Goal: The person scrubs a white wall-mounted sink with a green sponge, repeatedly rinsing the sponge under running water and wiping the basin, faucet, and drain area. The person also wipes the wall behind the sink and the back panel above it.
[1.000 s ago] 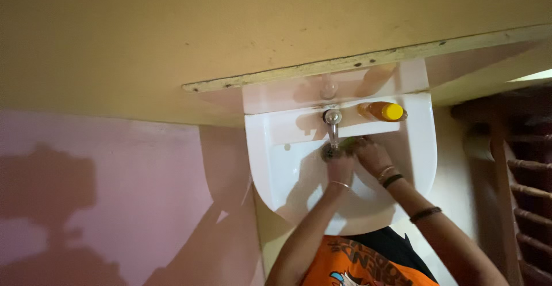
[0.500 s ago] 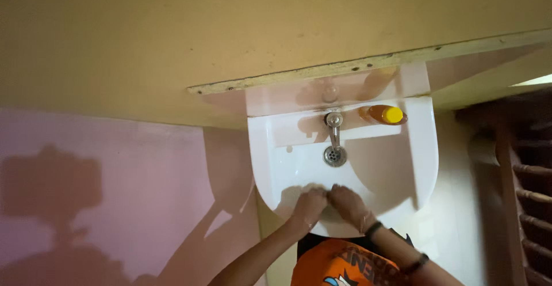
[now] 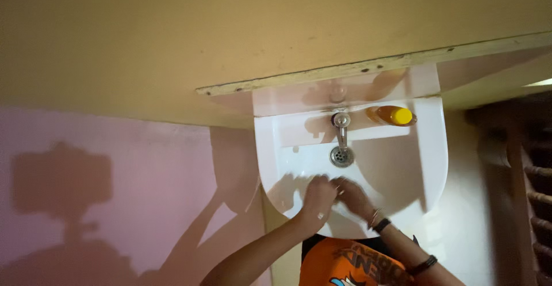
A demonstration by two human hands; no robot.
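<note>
A white wall-mounted sink [image 3: 431, 165] fills the middle of the view. My left hand [image 3: 318, 197] and my right hand [image 3: 355, 198] meet inside the basin near its front rim and touch each other. The left hand's fingers are spread over the right hand's fingertips, and I see nothing held in either hand. Bangles and a dark band sit on my right wrist. A metal tap [image 3: 341, 124] stands at the back of the basin above the round metal drain [image 3: 341, 156], both beyond my hands.
An amber bottle with a yellow cap [image 3: 392, 115] lies on the sink's back ledge right of the tap. A worn yellowish shelf edge [image 3: 322, 77] runs above the sink. A pink wall [image 3: 115, 171] is at left, dark wooden bars [image 3: 535, 171] at right.
Both hands left the drain under the tap and drew back to the front of the basin, where they now press together slightly farther in. The drain is uncovered.
</note>
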